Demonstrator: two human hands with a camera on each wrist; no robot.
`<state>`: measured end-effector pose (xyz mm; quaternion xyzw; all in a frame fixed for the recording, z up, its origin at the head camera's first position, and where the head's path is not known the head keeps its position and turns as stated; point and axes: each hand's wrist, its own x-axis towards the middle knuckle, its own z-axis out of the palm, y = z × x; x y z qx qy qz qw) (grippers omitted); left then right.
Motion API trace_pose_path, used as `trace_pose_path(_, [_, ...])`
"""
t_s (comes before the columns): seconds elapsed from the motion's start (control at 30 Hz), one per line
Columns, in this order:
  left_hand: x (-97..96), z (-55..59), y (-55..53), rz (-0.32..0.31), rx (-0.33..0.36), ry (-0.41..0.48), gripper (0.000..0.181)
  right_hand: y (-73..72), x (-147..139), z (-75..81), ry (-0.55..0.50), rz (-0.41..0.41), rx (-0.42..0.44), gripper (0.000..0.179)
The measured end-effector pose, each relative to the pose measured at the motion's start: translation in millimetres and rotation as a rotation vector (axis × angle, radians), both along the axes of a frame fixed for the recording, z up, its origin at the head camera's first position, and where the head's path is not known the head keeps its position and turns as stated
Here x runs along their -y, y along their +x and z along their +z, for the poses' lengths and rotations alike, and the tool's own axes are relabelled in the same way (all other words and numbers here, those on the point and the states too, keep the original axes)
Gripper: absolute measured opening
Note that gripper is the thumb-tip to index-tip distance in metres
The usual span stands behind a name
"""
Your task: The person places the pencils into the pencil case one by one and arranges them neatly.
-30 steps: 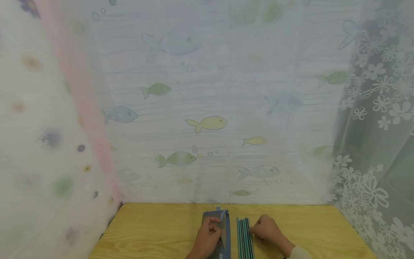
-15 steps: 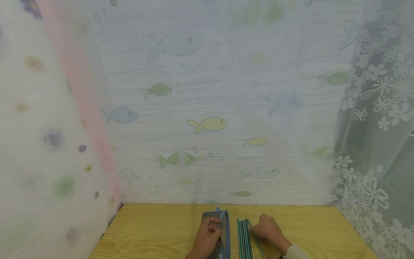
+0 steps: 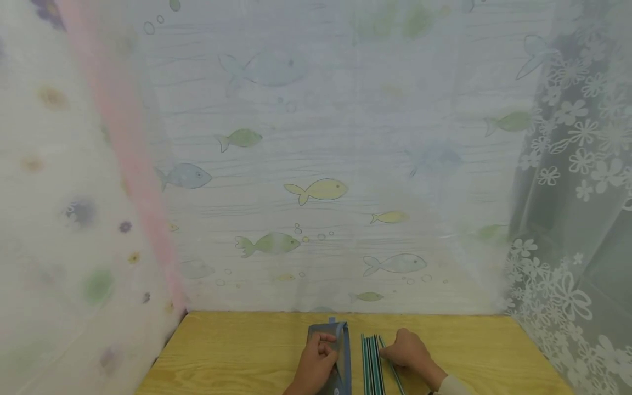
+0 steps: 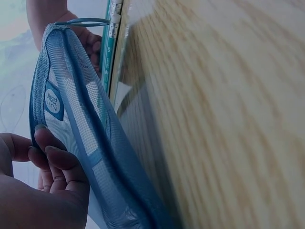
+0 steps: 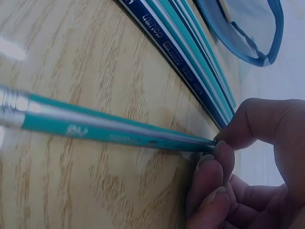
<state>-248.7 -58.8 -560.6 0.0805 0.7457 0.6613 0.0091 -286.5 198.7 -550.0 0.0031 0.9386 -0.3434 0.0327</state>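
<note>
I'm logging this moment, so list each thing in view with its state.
Pencil case: on the table, looks open along one side.
Left fingers: curled, pinching the case's edge.
Row of pencils: lying side by side on the table.
Separate pencil: angled away from the row, one end held.
Right fingers: pinching that pencil's end.
Fish-print sheet: hanging behind the table.
</note>
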Motion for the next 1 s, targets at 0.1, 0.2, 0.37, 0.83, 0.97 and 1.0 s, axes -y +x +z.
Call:
trace_pose_path(0.1, [0.1, 1.2, 0.4, -0.003, 0.006, 0.007, 0.036, -0.2, -0.9, 0.1, 0.000, 0.004, 0.006, 0.039])
trace_pose_path(0.2, [0.1, 2.1, 0.4, -0.006, 0.010, 0.011, 0.037, -0.5, -1.8, 0.6, -0.016, 0.010, 0.007, 0.040])
trace_pose_path(0.37, [0.9, 1.0, -1.3, -0.010, 0.004, 0.015, 0.036, -0.9, -2.4, 0.9, -0.053, 0.029, -0.006, 0.044])
trace_pose_path(0.83, [4.0, -1.2, -3.6, -0.023, -0.011, 0.032, 0.035, -3.2, 7.0, 15.4, -0.150, 0.038, 0.146, 0.040])
trace_pose_path(0.97, [4.0, -2.5, -4.8, -0.019, -0.016, 0.031, 0.036, -5.8, 10.2, 15.7, -0.178, 0.052, 0.141, 0.037])
trace_pose_path(1.0, [4.1, -2.8, -4.9, -0.018, -0.015, 0.027, 0.036, -6.8, 11.2, 15.4, -0.197, 0.059, 0.135, 0.035])
